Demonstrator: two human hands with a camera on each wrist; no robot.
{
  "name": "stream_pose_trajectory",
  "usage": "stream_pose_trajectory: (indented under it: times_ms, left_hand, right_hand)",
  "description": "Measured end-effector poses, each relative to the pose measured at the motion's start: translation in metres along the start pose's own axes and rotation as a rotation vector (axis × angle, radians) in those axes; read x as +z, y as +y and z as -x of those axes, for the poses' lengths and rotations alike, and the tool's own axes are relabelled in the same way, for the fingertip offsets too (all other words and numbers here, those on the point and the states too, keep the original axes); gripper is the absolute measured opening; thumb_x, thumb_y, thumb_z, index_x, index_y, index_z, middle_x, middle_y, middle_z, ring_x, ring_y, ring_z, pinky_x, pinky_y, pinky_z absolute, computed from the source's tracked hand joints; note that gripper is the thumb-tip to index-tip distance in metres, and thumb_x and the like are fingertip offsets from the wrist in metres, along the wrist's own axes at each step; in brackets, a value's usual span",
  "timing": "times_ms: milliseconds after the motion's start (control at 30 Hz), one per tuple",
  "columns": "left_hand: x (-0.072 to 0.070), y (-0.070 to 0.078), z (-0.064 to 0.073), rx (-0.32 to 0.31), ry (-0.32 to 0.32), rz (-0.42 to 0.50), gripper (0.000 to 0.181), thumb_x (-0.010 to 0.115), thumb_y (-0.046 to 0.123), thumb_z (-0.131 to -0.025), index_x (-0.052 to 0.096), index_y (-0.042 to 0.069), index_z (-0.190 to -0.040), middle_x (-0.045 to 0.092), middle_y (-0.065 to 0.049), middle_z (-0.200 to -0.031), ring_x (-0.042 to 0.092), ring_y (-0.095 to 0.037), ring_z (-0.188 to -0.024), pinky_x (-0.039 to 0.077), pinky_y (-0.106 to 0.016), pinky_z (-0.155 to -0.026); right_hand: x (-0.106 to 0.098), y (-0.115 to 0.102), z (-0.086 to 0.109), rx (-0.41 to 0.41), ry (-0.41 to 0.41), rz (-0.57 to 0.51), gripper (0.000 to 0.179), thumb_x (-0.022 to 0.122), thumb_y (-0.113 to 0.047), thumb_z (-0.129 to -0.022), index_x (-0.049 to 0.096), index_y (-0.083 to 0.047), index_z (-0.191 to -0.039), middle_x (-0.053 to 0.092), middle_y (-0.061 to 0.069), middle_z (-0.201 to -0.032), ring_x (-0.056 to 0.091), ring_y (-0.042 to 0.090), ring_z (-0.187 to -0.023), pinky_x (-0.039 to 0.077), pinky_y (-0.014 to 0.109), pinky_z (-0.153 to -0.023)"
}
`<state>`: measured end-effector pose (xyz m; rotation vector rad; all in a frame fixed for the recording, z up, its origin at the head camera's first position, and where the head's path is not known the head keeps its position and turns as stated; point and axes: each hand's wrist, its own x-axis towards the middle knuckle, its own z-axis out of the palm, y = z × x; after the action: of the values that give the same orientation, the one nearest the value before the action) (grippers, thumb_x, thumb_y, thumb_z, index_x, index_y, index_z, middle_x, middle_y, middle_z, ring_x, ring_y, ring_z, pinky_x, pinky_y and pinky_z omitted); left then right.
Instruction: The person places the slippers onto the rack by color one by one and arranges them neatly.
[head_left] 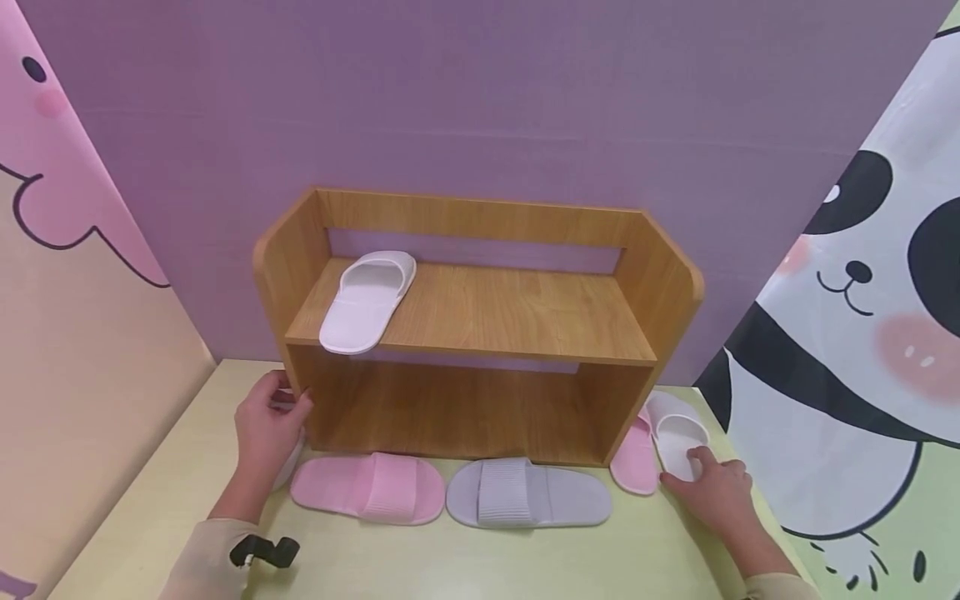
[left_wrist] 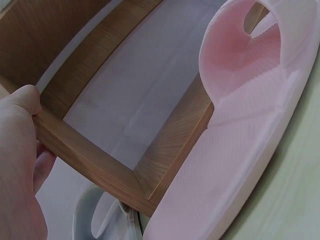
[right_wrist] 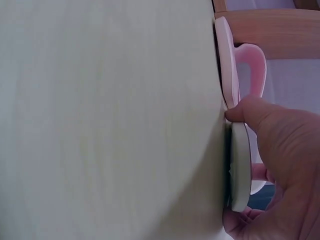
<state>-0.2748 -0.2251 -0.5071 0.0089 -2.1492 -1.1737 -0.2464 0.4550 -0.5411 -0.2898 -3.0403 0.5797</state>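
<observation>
My left hand grips the left side panel of a wooden two-tier shoe rack, the thumb on its front edge and fingers outside. Low on the right, my right hand holds the near end of a white slipper, thumb on one side and fingers on the other. Beside that slipper lies a pink slipper, against the rack's right side. On the upper shelf another white slipper rests at the left, its front end over the shelf edge.
In front of the rack, a pink slipper and a grey slipper lie sideways on the table. A pale slipper shows partly behind my left hand. A purple backdrop stands behind; a panda-print panel borders the right.
</observation>
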Motion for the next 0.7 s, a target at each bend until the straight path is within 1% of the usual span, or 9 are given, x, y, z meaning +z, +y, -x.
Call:
stream_pose_trajectory:
  times_ms: [100,200,333,400,500,600,700]
  left_hand:
    - [0.0,-0.001,0.0,-0.012,-0.006,0.003,0.022,0.078,0.003,-0.096,0.07,0.001,-0.117,0.075,-0.013,-0.106,0.071,-0.025,-0.092,0.049,-0.004,-0.073]
    - [0.0,-0.001,0.0,-0.015,-0.006,0.008,0.023,0.078,0.002,-0.096,0.071,0.001,-0.117,0.075,-0.014,-0.106,0.071,-0.026,-0.092,0.048,-0.004,-0.074]
    - [0.0,0.001,0.0,-0.014,0.0,0.011,0.023,0.079,0.0,-0.094,0.071,0.001,-0.116,0.075,-0.015,-0.106,0.071,-0.024,-0.091,0.049,-0.004,-0.073]
    - [0.0,0.001,0.0,-0.015,0.005,0.009,0.023,0.079,-0.001,-0.094,0.071,0.001,-0.115,0.075,-0.014,-0.105,0.071,-0.023,-0.09,0.049,-0.004,-0.073]
    - [0.0,0.001,0.001,-0.02,0.003,0.0,0.023,0.079,0.0,-0.095,0.07,0.001,-0.116,0.075,-0.014,-0.106,0.071,-0.023,-0.091,0.048,-0.003,-0.073]
    - [0.0,0.002,0.001,-0.018,0.0,0.002,0.022,0.078,0.001,-0.096,0.07,0.001,-0.116,0.075,-0.014,-0.106,0.071,-0.025,-0.092,0.048,-0.003,-0.073]
    - [0.001,0.001,0.0,-0.017,-0.004,0.005,0.022,0.077,0.002,-0.096,0.07,0.001,-0.117,0.075,-0.014,-0.106,0.07,-0.023,-0.092,0.048,-0.004,-0.074]
  right_hand:
    - [0.001,0.0,0.0,0.004,0.006,-0.014,0.084,0.077,-0.053,-0.096,0.05,0.011,-0.141,0.049,0.05,-0.113,0.041,0.064,-0.111,0.044,0.068,-0.09]
    - [0.002,0.001,0.0,0.026,0.012,-0.041,0.084,0.075,-0.053,-0.097,0.049,0.011,-0.144,0.049,0.05,-0.115,0.041,0.064,-0.113,0.044,0.069,-0.092]
    - [0.002,0.0,0.004,0.059,0.066,-0.085,0.081,0.074,-0.051,-0.098,0.05,0.009,-0.147,0.052,0.049,-0.118,0.041,0.062,-0.118,0.044,0.069,-0.095]
    - [0.002,-0.003,0.007,0.062,0.111,-0.111,0.079,0.075,-0.048,-0.097,0.051,0.008,-0.148,0.051,0.048,-0.121,0.04,0.06,-0.122,0.043,0.069,-0.097]
    - [0.002,-0.006,0.011,0.063,0.183,-0.158,0.076,0.077,-0.043,-0.095,0.052,0.006,-0.147,0.044,0.046,-0.125,0.038,0.058,-0.124,0.042,0.068,-0.097]
    - [0.003,-0.009,0.015,0.038,0.284,-0.194,0.072,0.081,-0.036,-0.091,0.056,0.005,-0.144,0.041,0.041,-0.122,0.038,0.054,-0.12,0.041,0.064,-0.091]
    - [0.004,-0.012,0.017,-0.003,0.407,-0.226,0.068,0.085,-0.031,-0.086,0.061,0.005,-0.139,0.041,0.037,-0.116,0.04,0.051,-0.113,0.038,0.058,-0.084]
